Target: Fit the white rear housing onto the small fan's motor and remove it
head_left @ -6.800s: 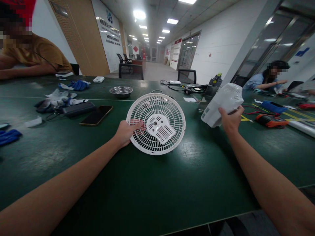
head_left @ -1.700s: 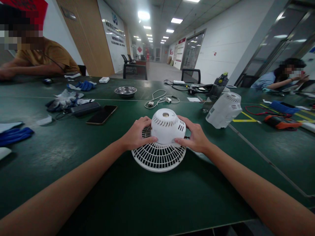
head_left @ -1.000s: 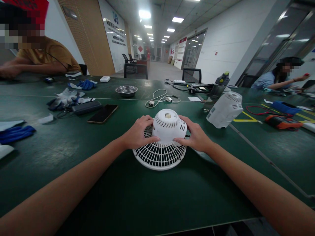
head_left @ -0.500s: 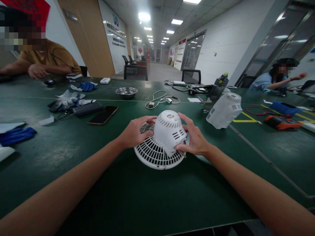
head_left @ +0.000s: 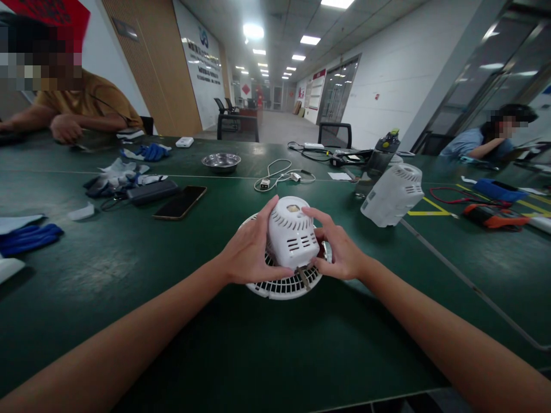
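Left hand (head_left: 249, 246) cupped on left flank of white fan motor housing (head_left: 290, 235), thumb along its lower front; right hand (head_left: 340, 249) grips right side, one finger on top. Housing sits over round fan grille (head_left: 279, 297) on green tabletop (head_left: 258, 355). Versus 0.5 s ago: vent slots turned from right-front to face wearer; left palm now against flank. Beyond, white cable (head_left: 264, 184) unmoved.
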Demonstrator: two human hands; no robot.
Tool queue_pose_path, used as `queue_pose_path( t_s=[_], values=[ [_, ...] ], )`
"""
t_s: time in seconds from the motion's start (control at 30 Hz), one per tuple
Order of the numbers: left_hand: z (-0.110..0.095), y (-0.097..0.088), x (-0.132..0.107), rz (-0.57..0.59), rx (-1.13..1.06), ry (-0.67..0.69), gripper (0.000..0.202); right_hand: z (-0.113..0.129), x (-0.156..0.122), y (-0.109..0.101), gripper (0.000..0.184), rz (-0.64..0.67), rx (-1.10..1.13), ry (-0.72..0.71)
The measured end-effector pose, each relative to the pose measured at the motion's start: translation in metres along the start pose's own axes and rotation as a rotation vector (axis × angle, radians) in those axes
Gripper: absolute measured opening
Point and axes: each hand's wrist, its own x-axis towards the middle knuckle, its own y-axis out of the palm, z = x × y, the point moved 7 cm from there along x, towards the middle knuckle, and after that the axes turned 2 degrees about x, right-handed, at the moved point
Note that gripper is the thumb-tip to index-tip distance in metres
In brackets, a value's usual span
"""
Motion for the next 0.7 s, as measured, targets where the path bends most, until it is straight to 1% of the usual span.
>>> queue_pose_path(
  t_s=[0.13, 0.23, 0.37, 0.5, 0.6, 0.63, 0.7],
  values=[
    [-0.009, 0.001, 0.001, -0.035, -0.02, -0.009, 0.14, 0.001, 0.0, 0.0, 0.096, 0.0, -0.019, 0.007],
    [-0.011, 0.001, 0.002, -0.044, -0.041, 0.002, 0.137, 0.002, 0.0, 0.0, 0.095, -0.011, -0.047, 0.007],
    [-0.005, 0.0, 0.002, -0.016, -0.042, 0.037, 0.134, 0.003, 0.0, 0.0, 0.094, -0.021, -0.077, -0.017],
    [0.006, 0.002, 0.002, 0.04, -0.03, 0.072, 0.139, 0.002, 0.0, 0.0, 0.093, -0.004, -0.086, -0.022],
    [0.011, 0.004, 0.001, 0.032, -0.025, 0.053, 0.143, 0.005, 0.001, 0.001, 0.097, -0.003, -0.094, -0.039],
    [0.012, 0.004, 0.0, 0.017, -0.021, 0.04, 0.142, 0.006, 0.002, 0.002, 0.1, -0.024, -0.108, -0.037],
    [0.012, 0.004, -0.001, -0.015, -0.017, 0.019, 0.14, 0.007, 0.003, 0.0, 0.107, -0.109, -0.163, -0.015]
  ],
)
